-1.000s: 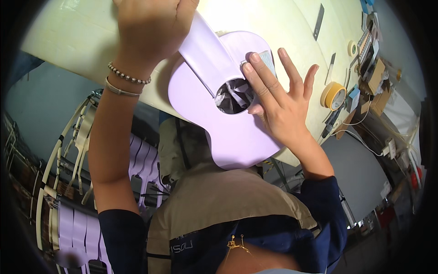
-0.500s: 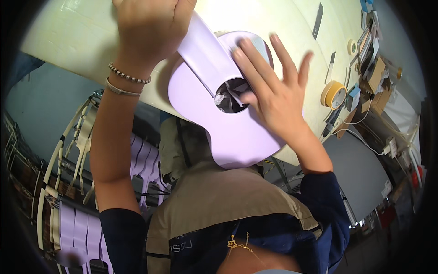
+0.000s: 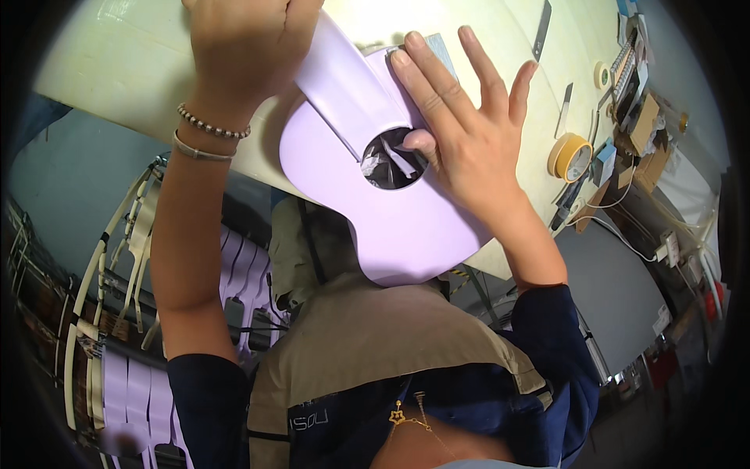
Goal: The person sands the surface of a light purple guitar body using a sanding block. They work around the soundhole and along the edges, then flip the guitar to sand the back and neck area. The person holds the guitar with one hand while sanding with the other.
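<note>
A pale lilac ukulele-like body point(image 3: 406, 234) lies on the table, its lower end against my apron. Its long neck point(image 3: 340, 66) points away to the upper left. My left hand point(image 3: 250, 47) is closed round the far part of the neck, with the fingertips partly out of view. Spread across the right side of the body, my right hand point(image 3: 473, 148) has its thumb at the sound hole's edge. Beneath its fingers shows a small grey rectangular piece point(image 3: 442, 56), partly hidden. Crumpled dark and light material point(image 3: 383, 166) shows inside the sound hole.
On the pale table point(image 3: 117, 59) lie a metal blade point(image 3: 542, 31), a second blade point(image 3: 565, 109) and a yellow tape roll point(image 3: 573, 159). Boxes and cables crowd the right edge. At lower left, a rack point(image 3: 82, 313) holds several lilac instrument parts point(image 3: 137, 395).
My right hand has slid slightly away from me along the body, and the grey piece has shifted the same way. My left hand keeps its grip on the neck.
</note>
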